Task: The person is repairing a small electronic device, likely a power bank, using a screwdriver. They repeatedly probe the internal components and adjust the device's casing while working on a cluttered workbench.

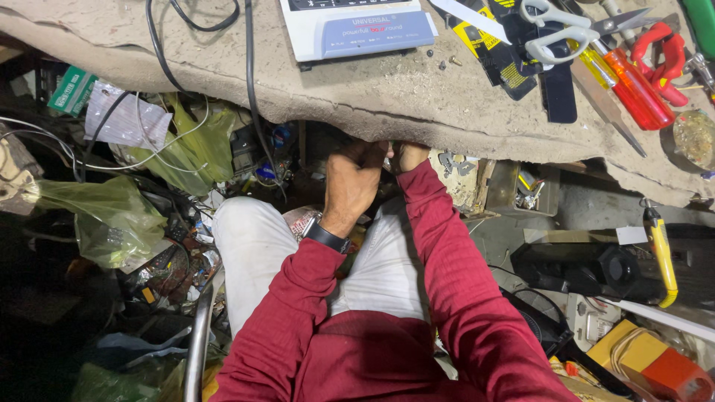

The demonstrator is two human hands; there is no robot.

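Both hands reach under the bench [417, 112] edge: left hand [350, 182] curled, right hand [406, 155] mostly hidden; grip unclear. The soft, limp bench cover [223, 67] drapes there.

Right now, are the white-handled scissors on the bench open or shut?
Open: the scissors lie flat on the bench, blades spread apart.

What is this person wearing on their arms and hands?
Both arms are in long, dark red sleeves of a finely ribbed knit. The left hand is bare, with a black band on its wrist. The right hand is bare too, its sleeve reaching the wrist.
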